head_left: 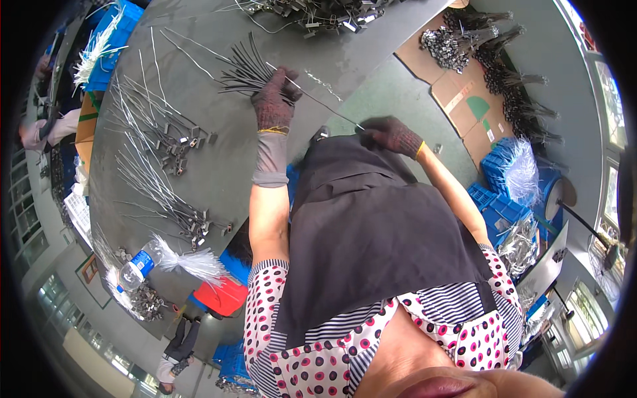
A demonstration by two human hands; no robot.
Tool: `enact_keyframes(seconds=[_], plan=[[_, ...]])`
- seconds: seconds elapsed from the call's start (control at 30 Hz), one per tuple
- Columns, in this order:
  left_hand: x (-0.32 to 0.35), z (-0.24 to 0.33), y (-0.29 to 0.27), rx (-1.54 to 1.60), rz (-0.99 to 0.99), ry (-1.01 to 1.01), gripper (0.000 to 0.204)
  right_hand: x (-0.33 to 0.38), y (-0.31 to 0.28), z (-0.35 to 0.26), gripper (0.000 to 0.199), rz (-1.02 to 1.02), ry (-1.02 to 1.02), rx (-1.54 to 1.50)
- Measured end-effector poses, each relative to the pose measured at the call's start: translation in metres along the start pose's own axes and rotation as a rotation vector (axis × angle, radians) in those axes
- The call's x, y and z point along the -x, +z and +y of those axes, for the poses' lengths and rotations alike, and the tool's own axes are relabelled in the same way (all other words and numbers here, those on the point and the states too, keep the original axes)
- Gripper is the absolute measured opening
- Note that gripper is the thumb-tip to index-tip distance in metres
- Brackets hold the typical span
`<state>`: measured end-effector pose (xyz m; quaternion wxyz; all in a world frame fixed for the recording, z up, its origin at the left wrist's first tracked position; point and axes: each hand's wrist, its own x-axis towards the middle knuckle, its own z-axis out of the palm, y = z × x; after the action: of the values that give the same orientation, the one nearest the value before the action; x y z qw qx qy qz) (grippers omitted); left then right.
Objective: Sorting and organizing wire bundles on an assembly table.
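My left hand (274, 98), in a dark red-and-black knit glove, is closed around a fanned bundle of thin black wires (240, 74) over the grey table. One thin dark wire (328, 107) with pale ends stretches from near that hand toward my right. At its far end my gloved right hand (391, 136) is closed, in front of the black apron; its fingertips are partly hidden. Grey and black wires with small dark metal parts (176, 149) lie in a group on the table to the left. A similar group of wired parts (196, 222) is closer to me.
A heap of small metal parts (318, 14) covers the table's far edge. At the left stand a water bottle (139, 265) and a bundle of white ties (199, 265), above a red stool (222, 296). Wire bundles lie on cardboard (458, 113) at right, beside blue crates (497, 209).
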<state>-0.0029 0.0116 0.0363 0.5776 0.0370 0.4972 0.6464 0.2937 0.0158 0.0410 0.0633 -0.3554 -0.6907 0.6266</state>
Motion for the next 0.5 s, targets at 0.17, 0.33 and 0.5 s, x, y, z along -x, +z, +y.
enact_keyframes(seconds=[0.17,0.33,0.5], plan=[[0.003,-0.016,0.023,0.071,-0.005,-0.086,0.015,-0.045,0.007,-0.034,0.030,0.225,0.122,-0.090],[-0.025,-0.009,0.008,0.182,-0.040,-0.047,0.011,-0.033,-0.001,-0.022,0.030,0.277,0.132,0.043],[-0.059,0.062,-0.048,0.307,0.244,0.057,0.009,0.046,-0.024,0.069,0.017,0.458,0.039,0.550]])
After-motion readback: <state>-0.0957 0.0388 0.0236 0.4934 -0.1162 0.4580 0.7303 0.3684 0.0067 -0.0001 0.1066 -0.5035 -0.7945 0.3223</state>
